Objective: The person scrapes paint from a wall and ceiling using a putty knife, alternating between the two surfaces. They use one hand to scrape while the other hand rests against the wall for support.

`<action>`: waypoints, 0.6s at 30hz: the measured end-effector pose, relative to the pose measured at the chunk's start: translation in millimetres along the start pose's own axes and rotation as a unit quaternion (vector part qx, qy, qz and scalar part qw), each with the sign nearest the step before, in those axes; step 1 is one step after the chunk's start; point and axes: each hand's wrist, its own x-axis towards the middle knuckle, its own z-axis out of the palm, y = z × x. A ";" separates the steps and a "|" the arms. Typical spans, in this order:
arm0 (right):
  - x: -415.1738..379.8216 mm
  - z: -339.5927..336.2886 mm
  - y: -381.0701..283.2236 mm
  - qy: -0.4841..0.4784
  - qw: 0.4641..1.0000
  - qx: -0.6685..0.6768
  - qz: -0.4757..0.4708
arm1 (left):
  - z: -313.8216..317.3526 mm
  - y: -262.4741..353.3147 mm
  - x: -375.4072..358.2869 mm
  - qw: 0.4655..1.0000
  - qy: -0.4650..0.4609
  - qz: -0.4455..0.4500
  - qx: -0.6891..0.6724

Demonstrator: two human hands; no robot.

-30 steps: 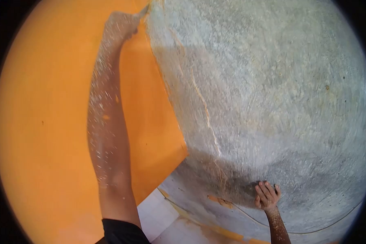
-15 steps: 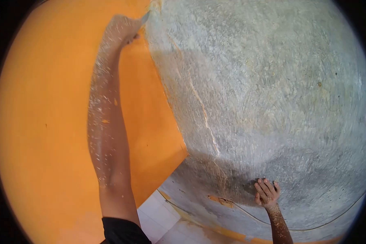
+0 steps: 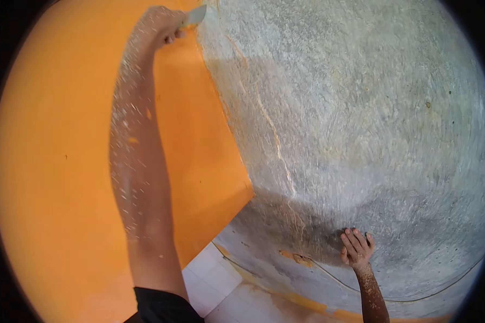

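Note:
At the top of the view, my left hand is closed around a scraper. Its flat metal blade points right, at the seam where the orange wall meets the bare grey wall. Pale flakes and a few orange chips cling to my left forearm. Lower right, my right hand lies against the grey wall with fingers stretched upward and nothing held. Dust speckles that wrist and forearm.
An orange-edged crack runs down the grey wall. Below it is a patch of orange residue, with a thin dark line curving off to the right. White floor tiles show beneath the orange wall's lower edge.
My left hand has shifted slightly up and left with the scraper, whose blade shows more fully. My right hand stays on the wall; the whole view has shifted a little.

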 end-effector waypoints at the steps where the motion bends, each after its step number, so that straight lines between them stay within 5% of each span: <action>1: -0.6 -2.4 0.7 -0.005 1.000 0.005 -0.002 | -14.4 2.7 1.9 0.999 -0.045 0.010 0.013; 2: -0.9 -2.5 -1.0 -0.007 1.000 0.011 0.001 | -24.0 5.8 4.4 0.995 -0.089 0.025 0.027; 5: 0.2 -0.3 0.2 -0.005 1.000 0.013 0.000 | -0.2 23.2 -35.2 0.997 0.020 0.052 0.054; 6: -0.6 -1.2 0.6 -0.008 1.000 0.012 -0.001 | -1.0 30.3 -22.0 0.990 0.000 -0.016 0.138; 9: 0.0 -4.2 0.1 -0.016 1.000 0.011 -0.001 | -1.8 -0.4 4.7 0.999 -0.016 0.021 0.047; 12: -3.4 -1.1 1.0 -0.017 1.000 0.011 0.001 | 33.3 -21.0 6.7 0.980 0.048 0.113 0.156; 15: -2.1 -3.4 2.6 -0.022 1.000 0.008 -0.006 | 66.5 -26.9 -21.6 0.985 0.154 0.044 0.065; 18: -2.4 -3.7 3.7 -0.017 1.000 0.010 -0.014 | 63.5 -38.8 -0.5 0.986 0.161 0.021 0.025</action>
